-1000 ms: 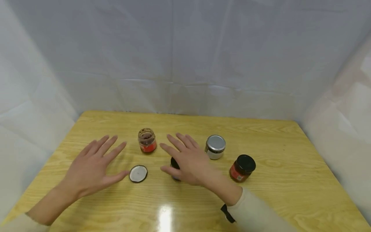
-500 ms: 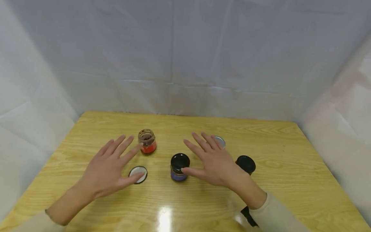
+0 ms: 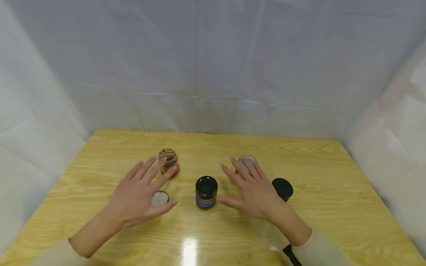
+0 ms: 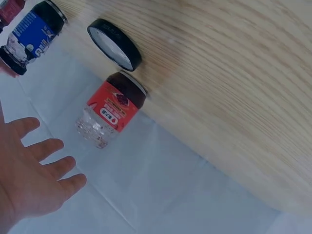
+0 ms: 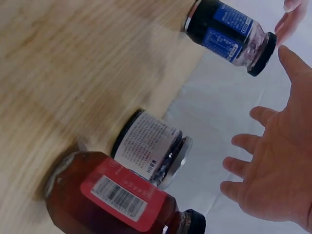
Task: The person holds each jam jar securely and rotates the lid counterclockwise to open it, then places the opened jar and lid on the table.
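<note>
Yellow wooden table (image 3: 332, 192), white sheeting (image 3: 213, 55) on three sides, jar (image 3: 206, 189) between hands (image 3: 133, 197) (image 3: 259, 195).

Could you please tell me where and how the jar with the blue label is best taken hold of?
I would wrap the right hand around the blue-labelled jar, at its rounded body below the black lid, coming from its right. The jar stands upright, so its side seems easy to grasp, and the right thumb is already beside it.
</note>
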Action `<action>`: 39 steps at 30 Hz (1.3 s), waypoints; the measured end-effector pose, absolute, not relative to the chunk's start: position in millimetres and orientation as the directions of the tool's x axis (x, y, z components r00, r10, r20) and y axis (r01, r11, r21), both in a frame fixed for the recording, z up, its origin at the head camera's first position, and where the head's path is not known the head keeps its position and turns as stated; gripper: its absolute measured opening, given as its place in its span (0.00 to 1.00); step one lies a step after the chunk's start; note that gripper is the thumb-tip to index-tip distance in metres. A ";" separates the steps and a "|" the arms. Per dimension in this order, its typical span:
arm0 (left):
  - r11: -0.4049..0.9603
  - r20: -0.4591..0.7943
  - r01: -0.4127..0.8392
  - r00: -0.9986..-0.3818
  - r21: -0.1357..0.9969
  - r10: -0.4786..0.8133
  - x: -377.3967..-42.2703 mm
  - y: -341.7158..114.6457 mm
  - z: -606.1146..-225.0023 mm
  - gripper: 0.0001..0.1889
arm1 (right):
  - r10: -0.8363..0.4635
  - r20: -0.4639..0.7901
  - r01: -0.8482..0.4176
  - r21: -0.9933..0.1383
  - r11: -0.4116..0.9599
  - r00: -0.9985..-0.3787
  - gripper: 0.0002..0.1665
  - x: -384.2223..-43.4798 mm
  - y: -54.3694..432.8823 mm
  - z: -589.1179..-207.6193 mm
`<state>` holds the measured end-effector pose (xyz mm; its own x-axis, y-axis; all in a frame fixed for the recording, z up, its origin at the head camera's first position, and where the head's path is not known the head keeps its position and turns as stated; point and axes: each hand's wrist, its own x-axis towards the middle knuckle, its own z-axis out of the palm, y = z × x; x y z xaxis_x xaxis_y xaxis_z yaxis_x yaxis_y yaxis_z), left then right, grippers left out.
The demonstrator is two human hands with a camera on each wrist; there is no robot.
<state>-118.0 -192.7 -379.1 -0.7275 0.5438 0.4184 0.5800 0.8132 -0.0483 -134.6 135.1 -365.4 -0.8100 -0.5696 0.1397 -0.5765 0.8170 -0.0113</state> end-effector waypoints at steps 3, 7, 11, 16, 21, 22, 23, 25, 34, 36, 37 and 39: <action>0.804 0.411 0.591 -0.720 -0.061 0.560 -117.5 -187.5 -381.4 0.42 | -0.555 0.149 -0.563 -0.016 0.826 -0.818 0.49 -132.8 136.4 -369.2; 0.793 0.391 0.606 -0.716 -0.063 0.578 -115.4 -181.3 -384.5 0.42 | -0.531 0.143 -0.539 -0.026 0.842 -0.835 0.49 -129.7 137.3 -374.6; 0.787 0.390 0.615 -0.711 -0.059 0.585 -113.1 -176.9 -387.1 0.42 | -0.514 0.131 -0.522 -0.032 0.853 -0.848 0.49 -127.1 138.2 -379.4; 0.785 0.391 0.618 -0.710 -0.054 0.586 -112.3 -172.5 -389.5 0.42 | -0.508 0.129 -0.518 -0.051 0.854 -0.851 0.48 -124.8 139.1 -383.1; 0.783 0.389 0.620 -0.710 -0.049 0.586 -110.9 -168.0 -391.8 0.41 | -0.499 0.118 -0.508 -0.072 0.858 -0.859 0.48 -121.7 139.3 -383.9; 0.783 0.392 0.620 -0.710 -0.046 0.585 -110.4 -167.3 -392.3 0.41 | -0.498 0.116 -0.507 -0.073 0.859 -0.860 0.48 -121.1 139.4 -384.3; 0.783 0.397 0.621 -0.708 -0.043 0.583 -109.8 -166.4 -392.9 0.41 | -0.497 0.115 -0.506 -0.075 0.859 -0.860 0.49 -120.5 139.5 -384.5; 0.782 0.409 0.623 -0.708 -0.024 0.576 -108.7 -164.4 -394.2 0.40 | -0.494 0.117 -0.504 -0.076 0.860 -0.861 0.49 -119.4 139.7 -385.1; 0.786 0.309 0.541 -0.834 0.300 0.456 -105.0 -150.4 -394.0 0.40 | -0.487 0.137 -0.500 -0.085 0.862 -0.862 0.50 -117.3 141.0 -386.2; 0.777 0.241 0.478 -0.878 0.409 0.413 -105.9 -146.5 -392.8 0.41 | -0.485 0.141 -0.499 -0.089 0.862 -0.863 0.50 -116.7 141.1 -386.0; 0.769 0.213 0.446 -0.895 0.459 0.392 -106.5 -144.8 -392.2 0.41 | -0.484 0.142 -0.498 -0.090 0.862 -0.864 0.50 -116.4 141.2 -386.0; 0.742 0.150 0.375 -0.923 0.555 0.354 -107.8 -141.3 -391.8 0.42 | -0.482 0.147 -0.497 -0.095 0.862 -0.864 0.50 -115.5 141.2 -385.9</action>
<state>-107.8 -141.3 -391.8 -0.9230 0.3543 0.1503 0.3753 0.7422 0.5552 -115.5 141.2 -385.9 -0.8639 -0.4818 0.1469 -0.4972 0.8625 -0.0947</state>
